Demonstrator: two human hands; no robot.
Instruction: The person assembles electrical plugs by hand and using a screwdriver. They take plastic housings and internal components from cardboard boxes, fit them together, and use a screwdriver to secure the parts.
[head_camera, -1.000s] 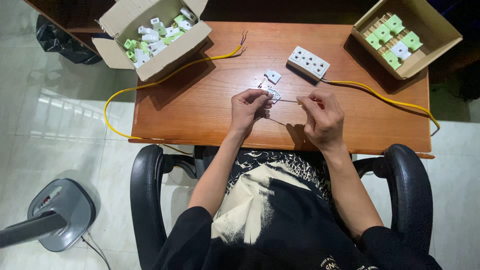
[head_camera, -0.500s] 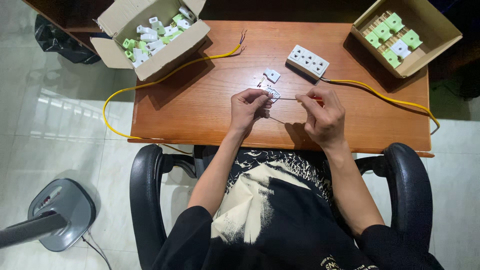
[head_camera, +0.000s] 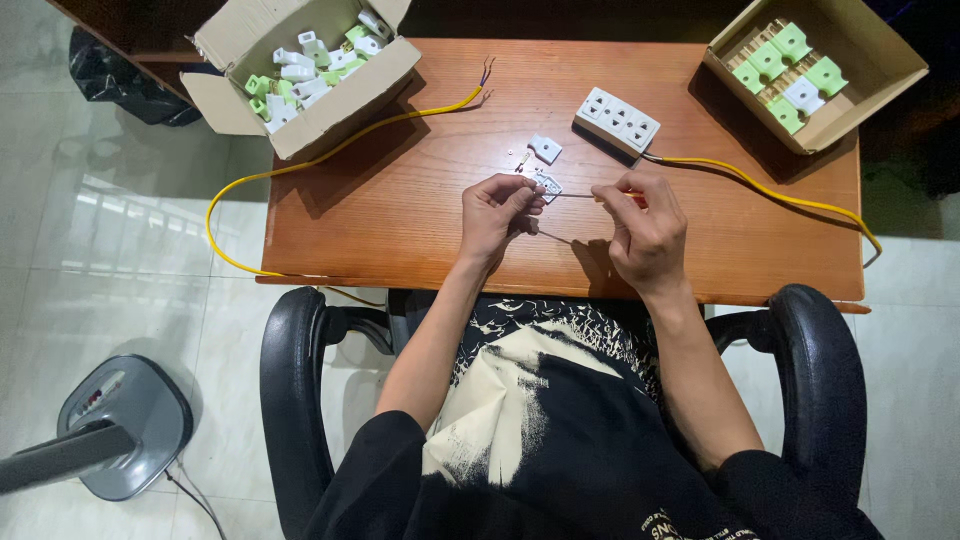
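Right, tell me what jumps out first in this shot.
At the desk's middle, the left hand pinches a small white part while the right hand drives a thin screwdriver into it. A yellow cable loops off the desk's left edge, and two cardboard boxes of green and white pieces sit at the far corners.

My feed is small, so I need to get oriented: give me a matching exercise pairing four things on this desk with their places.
1. white socket strip
2. small white plug part
3. screwdriver
4. box of loose plugs

A. far left desk corner
B. in the right hand
C. desk centre, on a yellow cable
D. lying loose beyond the left hand

Pairs: 1-C, 2-D, 3-B, 4-A
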